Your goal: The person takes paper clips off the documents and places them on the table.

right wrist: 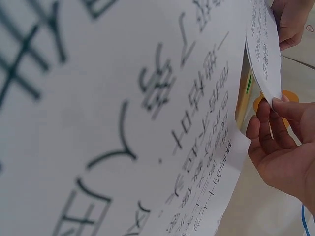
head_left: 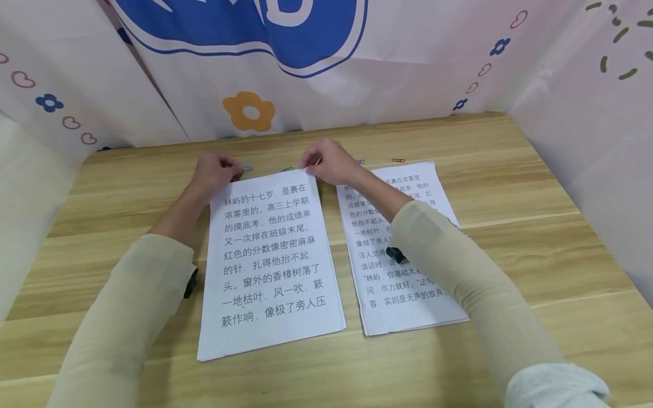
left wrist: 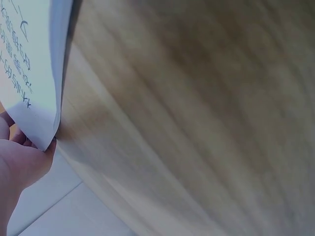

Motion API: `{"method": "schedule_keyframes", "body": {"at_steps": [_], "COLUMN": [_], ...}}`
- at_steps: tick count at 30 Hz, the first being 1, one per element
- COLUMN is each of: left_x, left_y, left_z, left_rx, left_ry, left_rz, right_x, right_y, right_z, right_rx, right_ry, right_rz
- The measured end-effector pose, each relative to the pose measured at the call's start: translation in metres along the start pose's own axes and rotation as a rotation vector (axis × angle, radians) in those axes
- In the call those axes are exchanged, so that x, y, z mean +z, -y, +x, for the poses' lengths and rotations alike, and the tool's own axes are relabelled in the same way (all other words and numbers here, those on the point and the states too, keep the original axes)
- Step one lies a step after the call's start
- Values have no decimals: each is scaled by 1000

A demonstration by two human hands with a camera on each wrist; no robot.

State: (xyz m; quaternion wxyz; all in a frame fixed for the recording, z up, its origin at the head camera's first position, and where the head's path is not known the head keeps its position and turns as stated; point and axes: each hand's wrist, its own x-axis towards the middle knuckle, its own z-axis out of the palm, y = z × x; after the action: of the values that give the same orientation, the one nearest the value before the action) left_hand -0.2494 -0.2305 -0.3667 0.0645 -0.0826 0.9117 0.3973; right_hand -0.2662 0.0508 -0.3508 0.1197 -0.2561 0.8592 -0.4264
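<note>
Two stacks of printed paper lie side by side on the wooden table (head_left: 127, 170). At the top left corner of the left paper stack (head_left: 270, 255), my left hand (head_left: 216, 173) pinches the sheets; the left wrist view shows that corner between thumb and fingers (left wrist: 24, 157). My right hand (head_left: 329, 161) pinches the same stack's top right corner, thumb on top and fingertips beneath, as the right wrist view shows (right wrist: 283, 147). The top edge looks slightly raised there. My right forearm crosses over the right paper stack (head_left: 377, 283) and hides part of its text.
Several paper clips lie behind the stacks, among them a red paper clip (head_left: 398, 160) and a blue-grey paper clip (head_left: 248, 168) beside my left hand. A white printed cloth (head_left: 408, 85) hangs along the table's back edge, with more white cloth at both sides.
</note>
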Motion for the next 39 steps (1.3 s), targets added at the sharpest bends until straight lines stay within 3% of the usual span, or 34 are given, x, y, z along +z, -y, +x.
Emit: {"method": "schedule_keyframes", "body": {"at_steps": [21,29,39], "left_x": [-1,-2,-11], "left_y": [-2,-2,9], "left_z": [5,4,13], "left_rx": [-12,25,99], "left_ry": [23,33,98], "left_rz": [53,43,71], "right_x": [-1,-1,-1], "right_y": [3,3,5], "right_z": [-2,-2,0], "right_rx": [-14,-16,0], "right_ry": [15,11,12], "right_rz": [13,21,16]}}
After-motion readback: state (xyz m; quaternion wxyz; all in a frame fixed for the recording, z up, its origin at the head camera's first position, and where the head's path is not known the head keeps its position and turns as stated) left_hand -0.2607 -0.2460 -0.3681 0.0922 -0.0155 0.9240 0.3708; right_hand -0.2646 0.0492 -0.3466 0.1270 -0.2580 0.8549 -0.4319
